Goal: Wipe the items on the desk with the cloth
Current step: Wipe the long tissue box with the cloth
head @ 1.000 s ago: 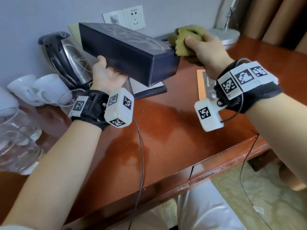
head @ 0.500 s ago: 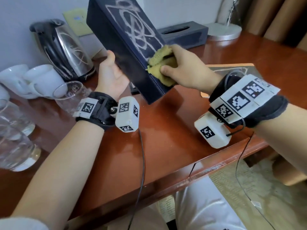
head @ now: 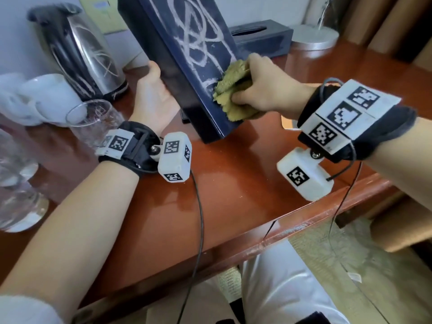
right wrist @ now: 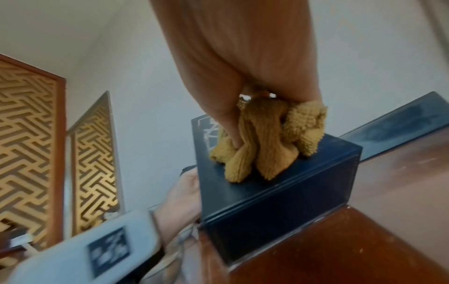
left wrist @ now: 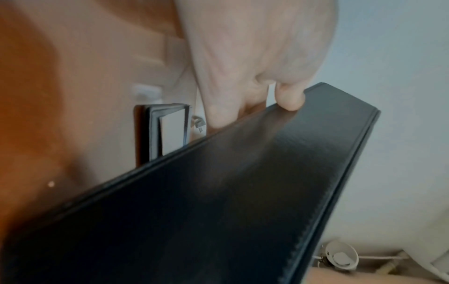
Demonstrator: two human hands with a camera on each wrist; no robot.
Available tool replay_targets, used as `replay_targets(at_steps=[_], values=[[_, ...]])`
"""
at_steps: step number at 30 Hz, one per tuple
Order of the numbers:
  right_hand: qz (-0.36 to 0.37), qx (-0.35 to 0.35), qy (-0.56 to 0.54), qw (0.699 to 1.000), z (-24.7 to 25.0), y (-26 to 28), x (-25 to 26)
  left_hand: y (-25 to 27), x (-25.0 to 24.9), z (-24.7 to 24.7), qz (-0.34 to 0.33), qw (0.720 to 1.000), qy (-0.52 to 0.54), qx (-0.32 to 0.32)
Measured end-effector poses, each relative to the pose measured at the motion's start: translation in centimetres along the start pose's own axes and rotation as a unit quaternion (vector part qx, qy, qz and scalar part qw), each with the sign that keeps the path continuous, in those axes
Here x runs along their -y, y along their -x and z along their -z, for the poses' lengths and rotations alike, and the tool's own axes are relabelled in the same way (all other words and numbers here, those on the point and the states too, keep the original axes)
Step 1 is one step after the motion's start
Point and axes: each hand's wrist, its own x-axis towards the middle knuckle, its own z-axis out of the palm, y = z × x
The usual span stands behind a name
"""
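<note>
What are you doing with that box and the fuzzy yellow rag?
A person is cleaning a long dark blue box that has white scribbles on its face. The left hand holds the box tilted up on one end on the shiny red-brown wooden desk. The right hand grips a bunched mustard-yellow cloth and presses it against the lower part of the scribbled face. Most of the scribbles are not yet wiped off.
</note>
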Motion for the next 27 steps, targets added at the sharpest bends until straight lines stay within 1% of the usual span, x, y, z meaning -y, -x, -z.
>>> replay_targets(at_steps=[2,4,6,7,9,12,13,15,17,18,22,24,27], values=[[-0.008,-0.043,-0.038,0.998,0.6,-0.5,0.0,0.2,-0.1,0.1,0.003,1.000,-0.001,0.010],[-0.035,-0.080,-0.119,0.989,1.3,-1.3,0.0,0.4,-0.2,0.3,0.002,1.000,-0.009,0.017],[-0.059,-0.079,-0.167,0.981,1.3,-1.4,0.3,0.6,-0.3,0.4,0.011,0.999,-0.034,0.028],[-0.066,-0.067,-0.164,0.982,1.1,-1.3,0.5,0.7,-0.3,0.4,0.012,0.998,-0.048,0.037],[-0.065,-0.070,-0.150,0.984,0.8,-1.2,0.3,0.8,-0.5,0.3,0.014,0.996,-0.069,0.051],[-0.068,-0.093,-0.144,0.983,0.7,-1.3,-0.6,0.7,-1.0,0.2,0.012,0.993,-0.110,0.041],[-0.076,-0.087,-0.140,0.983,0.9,-1.2,-0.9,0.7,-1.3,0.1,0.011,0.992,-0.122,0.038],[-0.070,-0.087,-0.135,0.985,1.1,-1.2,-1.2,0.8,-1.6,-0.6,-0.002,0.992,-0.120,0.031],[-0.064,-0.079,-0.133,0.986,1.3,-1.1,-1.3,1.0,-1.5,-1.6,-0.022,0.993,-0.103,0.056],[-0.059,-0.081,-0.127,0.987,1.3,-1.0,-1.4,1.1,-1.4,-2.1,-0.026,0.991,-0.118,0.061],[-0.046,-0.087,-0.094,0.991,1.2,-0.6,-1.3,0.9,-1.0,-2.8,-0.033,0.970,-0.243,0.005],[-0.039,-0.088,-0.094,0.991,1.2,-0.6,-1.4,0.8,-1.2,-2.8,-0.033,0.967,-0.252,-0.020],[-0.045,-0.088,-0.126,0.987,1.4,-0.5,-1.7,0.6,-1.3,-2.8,-0.025,0.970,-0.242,-0.023]])
